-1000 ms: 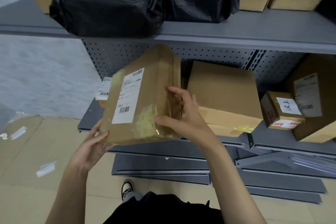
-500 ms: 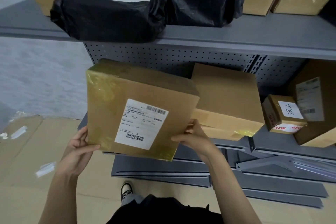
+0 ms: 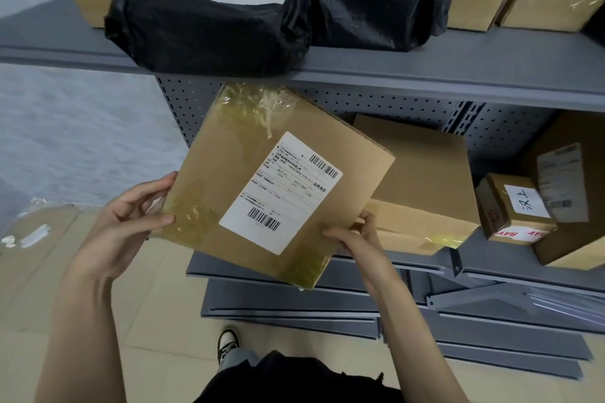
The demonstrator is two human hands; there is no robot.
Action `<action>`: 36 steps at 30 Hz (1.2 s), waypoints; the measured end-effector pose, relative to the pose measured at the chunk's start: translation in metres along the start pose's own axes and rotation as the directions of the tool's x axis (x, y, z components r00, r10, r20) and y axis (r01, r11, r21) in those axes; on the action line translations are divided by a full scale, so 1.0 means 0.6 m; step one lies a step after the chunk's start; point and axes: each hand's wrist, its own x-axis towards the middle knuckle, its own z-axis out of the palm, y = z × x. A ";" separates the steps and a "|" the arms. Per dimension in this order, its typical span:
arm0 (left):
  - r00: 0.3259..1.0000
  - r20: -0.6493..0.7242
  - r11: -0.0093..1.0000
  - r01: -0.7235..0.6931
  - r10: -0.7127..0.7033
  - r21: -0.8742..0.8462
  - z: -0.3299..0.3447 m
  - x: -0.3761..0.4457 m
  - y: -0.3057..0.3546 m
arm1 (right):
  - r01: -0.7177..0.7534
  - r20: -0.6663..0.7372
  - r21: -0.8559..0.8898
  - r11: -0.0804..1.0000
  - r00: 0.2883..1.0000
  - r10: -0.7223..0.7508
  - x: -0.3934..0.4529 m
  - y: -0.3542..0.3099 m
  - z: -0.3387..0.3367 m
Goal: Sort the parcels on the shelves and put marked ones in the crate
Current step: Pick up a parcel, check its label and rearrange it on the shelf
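Fingers (image 3: 157,217) of the left hand (image 3: 127,226) pinch the lower left edge of a flat cardboard box (image 3: 262,173), thumb on the front face and the rest behind; the right hand (image 3: 357,239) grips the lower right edge, its fingers curled round the rim. The box is held clear of the shelves at the centre of the frame, tilted, with its printed label (image 3: 281,193) and barcodes facing the camera. The step in hand appears to be inspection: reading this face for a mark. No handwritten mark is visible on it, though other faces are hidden. By contrast, a small box (image 3: 514,209) at right on the lower shelf (image 3: 491,265) bears a handwritten label. No crate is in view. The next move likely calls for a decision: return the box to a shelf, or carry it to the crate, wherever that stands.
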 end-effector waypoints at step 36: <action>0.809 -0.526 0.898 0.404 -0.262 0.176 0.076 0.096 0.094 | 0.051 -0.067 -0.213 0.976 0.996 -0.066 0.053 -0.179 0.058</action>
